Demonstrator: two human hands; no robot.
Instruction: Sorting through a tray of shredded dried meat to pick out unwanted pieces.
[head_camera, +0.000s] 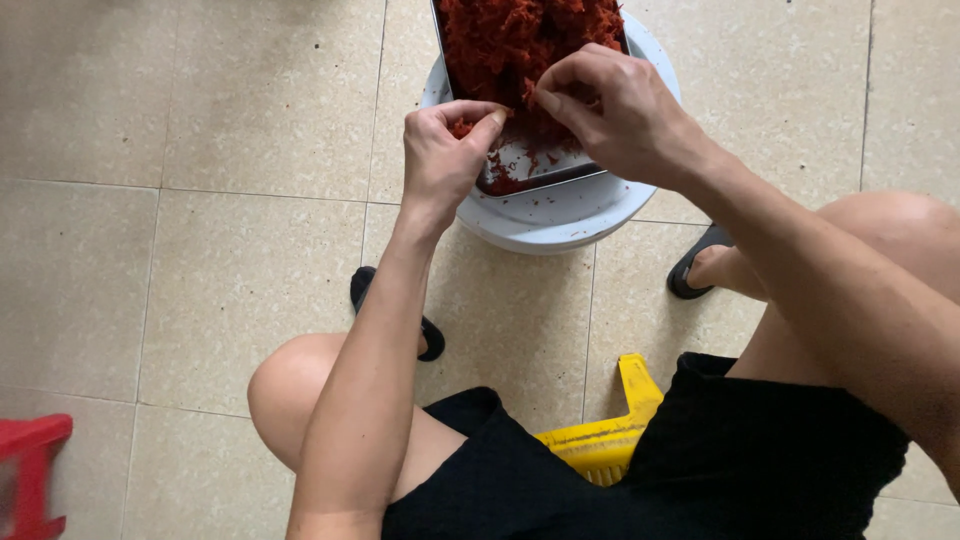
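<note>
- Your left hand (443, 150) reaches over the near edge of the metal tray (530, 165), its grip pinched together on a small clump of red shreds (462, 127) between thumb and forefinger.
- Your right hand (610, 110) lies on the tray just beside the left, fingers curled down and the grip closed into the edge of the red shredded heap (510, 40); the fingertips are buried or turned under, so exactly what they clasp cannot be told.
- The two hands are close together, thumb tips almost meeting, but apart.
- The red shredded heap fills the far part of the tray and runs off the top of the view; the near part of the tray shows bare metal with scattered red crumbs.
- The tray sits on top of a round white plastic basin (560, 215), which stands on the beige tiled floor (200, 250) in front of you.
- You sit low on a yellow plastic stool (605, 440), knees spread to either side of the basin, in black shorts (740, 460).
- Your feet rest in black sandals (690, 270) on the floor, one on each side of the basin.
- A red plastic stool (30, 475) shows at the lower left edge, well apart from the hands.
</note>
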